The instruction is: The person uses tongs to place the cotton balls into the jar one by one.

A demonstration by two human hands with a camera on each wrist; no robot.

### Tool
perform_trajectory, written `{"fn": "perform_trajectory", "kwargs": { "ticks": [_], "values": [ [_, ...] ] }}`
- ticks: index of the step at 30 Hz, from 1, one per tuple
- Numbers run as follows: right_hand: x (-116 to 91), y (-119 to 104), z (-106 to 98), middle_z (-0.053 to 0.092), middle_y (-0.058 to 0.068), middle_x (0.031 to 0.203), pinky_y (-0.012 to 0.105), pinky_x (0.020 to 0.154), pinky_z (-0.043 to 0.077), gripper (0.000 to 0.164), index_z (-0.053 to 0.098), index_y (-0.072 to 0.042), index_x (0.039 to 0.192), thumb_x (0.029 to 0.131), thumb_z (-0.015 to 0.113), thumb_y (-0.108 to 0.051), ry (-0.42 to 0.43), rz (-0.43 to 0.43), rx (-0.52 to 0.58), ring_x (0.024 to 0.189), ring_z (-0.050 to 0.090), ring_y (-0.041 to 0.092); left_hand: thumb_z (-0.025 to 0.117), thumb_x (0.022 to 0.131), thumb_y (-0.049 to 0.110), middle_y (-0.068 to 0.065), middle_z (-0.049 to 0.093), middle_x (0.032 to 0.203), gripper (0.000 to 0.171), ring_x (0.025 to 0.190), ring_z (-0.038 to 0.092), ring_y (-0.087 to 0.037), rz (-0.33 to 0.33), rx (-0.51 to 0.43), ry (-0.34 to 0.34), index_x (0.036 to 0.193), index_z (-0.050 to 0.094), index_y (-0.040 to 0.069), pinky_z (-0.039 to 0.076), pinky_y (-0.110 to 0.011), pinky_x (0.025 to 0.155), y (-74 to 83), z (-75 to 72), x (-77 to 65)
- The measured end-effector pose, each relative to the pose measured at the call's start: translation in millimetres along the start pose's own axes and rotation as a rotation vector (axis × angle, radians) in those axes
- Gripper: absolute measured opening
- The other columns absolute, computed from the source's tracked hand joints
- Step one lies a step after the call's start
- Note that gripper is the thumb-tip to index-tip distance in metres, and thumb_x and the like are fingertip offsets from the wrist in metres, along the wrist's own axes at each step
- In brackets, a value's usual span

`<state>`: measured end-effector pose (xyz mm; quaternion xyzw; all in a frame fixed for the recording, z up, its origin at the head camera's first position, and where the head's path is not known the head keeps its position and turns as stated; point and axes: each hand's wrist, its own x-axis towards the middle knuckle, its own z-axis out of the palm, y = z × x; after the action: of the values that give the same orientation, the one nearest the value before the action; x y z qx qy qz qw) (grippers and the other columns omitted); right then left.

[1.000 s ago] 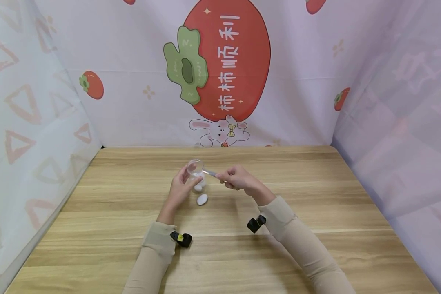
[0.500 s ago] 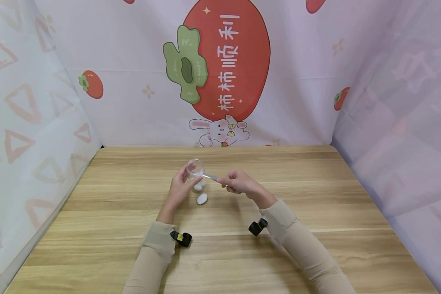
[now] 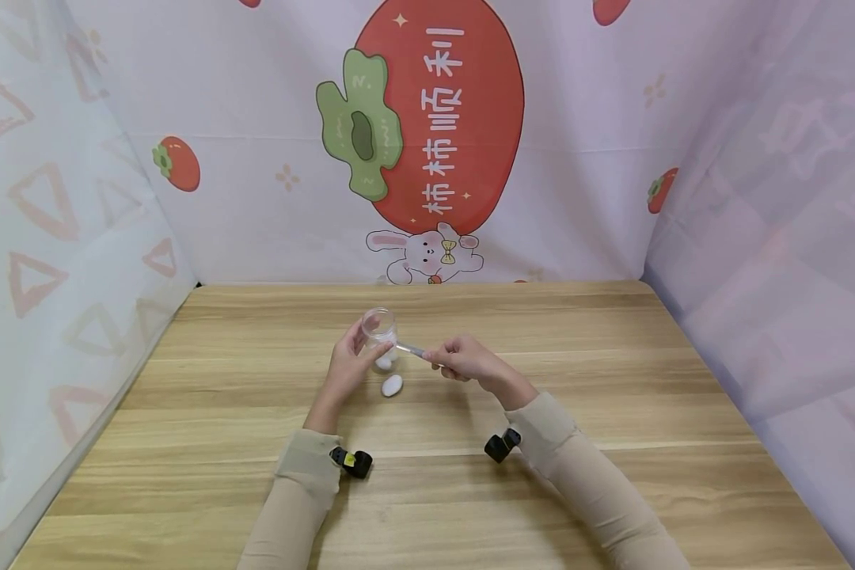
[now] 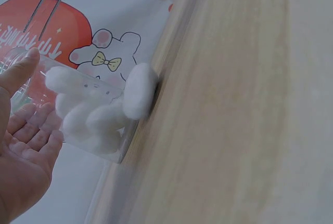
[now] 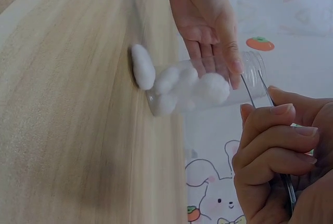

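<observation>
A clear screw-neck jar (image 5: 237, 96) stands on the table with several white cotton balls (image 4: 78, 122) inside. My left hand (image 3: 345, 366) holds it from the left, thumb on the near side and fingers behind. Pinched in my right hand (image 3: 468, 360) are metal tweezers (image 3: 410, 349), pointing left toward the upper part of the jar. Their two tips are apart, with nothing seen between them; whether they touch the jar I cannot tell. One loose cotton ball (image 3: 392, 385) lies on the table just in front of the jar's base.
The wood-grain table (image 3: 427, 491) spreads out around both hands. A printed cloth (image 3: 242, 206) hangs behind its far edge, and pale cloths flank it left and right. Each sleeved wrist carries a small black camera (image 3: 502, 446).
My right hand has lowered slightly and come nearer, taking the tweezers from beside the jar's rim to lower along its side. The left hand and jar stay put.
</observation>
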<state>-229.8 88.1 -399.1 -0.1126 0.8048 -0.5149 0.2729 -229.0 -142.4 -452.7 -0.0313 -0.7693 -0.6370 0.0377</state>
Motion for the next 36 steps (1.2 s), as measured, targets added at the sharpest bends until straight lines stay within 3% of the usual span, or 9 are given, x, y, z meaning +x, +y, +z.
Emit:
{"fn": "perform_trajectory", "kwargs": {
  "ticks": [3, 10, 24, 36],
  "values": [
    [0, 3, 2, 0.043, -0.006, 0.051, 0.017, 0.041, 0.021, 0.036, 0.059, 0.008, 0.088, 0.095, 0.058, -0.027, -0.002, 0.012, 0.002, 0.045, 0.029, 0.005, 0.072, 0.086, 0.018, -0.015, 0.043, 0.151, 0.071, 0.147, 0.034, -0.029, 0.000, -0.002, -0.001, 0.146, 0.037, 0.005, 0.027, -0.038, 0.126, 0.0, 0.1, 0.1],
    [1, 12, 5, 0.045, -0.005, 0.052, 0.018, 0.043, 0.021, 0.037, 0.060, 0.004, 0.085, 0.095, 0.058, -0.031, -0.001, 0.047, 0.006, 0.046, 0.030, 0.005, 0.073, 0.086, 0.018, -0.015, 0.042, 0.152, 0.072, 0.146, 0.034, -0.030, -0.005, -0.003, 0.003, 0.146, 0.036, 0.005, 0.026, -0.038, 0.126, 0.3, 0.7, 0.6],
    [1, 24, 8, 0.046, -0.005, 0.053, 0.018, 0.043, 0.022, 0.038, 0.063, 0.009, 0.091, 0.095, 0.059, -0.029, 0.014, 0.084, -0.018, 0.047, 0.032, 0.006, 0.073, 0.086, 0.019, -0.016, 0.043, 0.152, 0.072, 0.146, 0.035, -0.029, 0.006, -0.003, -0.009, 0.146, 0.037, 0.004, 0.026, -0.038, 0.126, 0.1, 0.6, 0.5],
    [0, 36, 15, 0.045, -0.004, 0.053, 0.017, 0.044, 0.025, 0.033, 0.058, -0.003, 0.072, 0.094, 0.061, -0.028, -0.012, 0.104, -0.026, 0.047, 0.033, 0.007, 0.072, 0.086, 0.015, -0.019, 0.040, 0.153, 0.072, 0.147, 0.033, -0.032, 0.006, -0.023, -0.004, 0.146, 0.036, 0.001, 0.025, -0.040, 0.127, -0.6, 1.0, 1.2]
  ]
}}
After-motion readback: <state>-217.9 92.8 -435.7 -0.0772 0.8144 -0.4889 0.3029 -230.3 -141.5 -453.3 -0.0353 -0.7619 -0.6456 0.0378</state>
